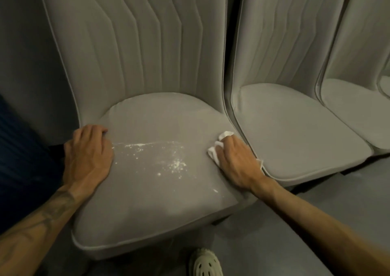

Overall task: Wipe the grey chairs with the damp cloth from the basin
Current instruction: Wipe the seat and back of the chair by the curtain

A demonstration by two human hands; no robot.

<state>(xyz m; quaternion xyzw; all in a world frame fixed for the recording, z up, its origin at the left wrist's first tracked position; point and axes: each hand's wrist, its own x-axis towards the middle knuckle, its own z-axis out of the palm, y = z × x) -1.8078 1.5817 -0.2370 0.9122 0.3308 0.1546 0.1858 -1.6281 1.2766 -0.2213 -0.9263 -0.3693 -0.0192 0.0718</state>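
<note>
Head view: cloth pressed at the right edge of the near seat

From my remote seat I see three grey chairs in a row. The nearest chair (147, 202) fills the middle of the picture, a second chair (295, 128) stands touching it on the right, and a third chair (348, 107) is just beyond that.

The right hand (236, 161) grasps the white cloth (214, 152). The cloth is bunched under its palm and curled fingers and pressed against the right edge of the nearest seat, close to the seam with the second chair. Folds of the cloth stick out past the fingertips.

The left hand (89, 155) lies palm-down on the seat's left edge and grips nothing. Its fingertips bend toward the crease by the backrest.

Between the hands, white powdery specks (164, 159) are scattered across the seat. A pale perforated shoe (205, 263) shows on the grey floor (316, 191) below.
</note>
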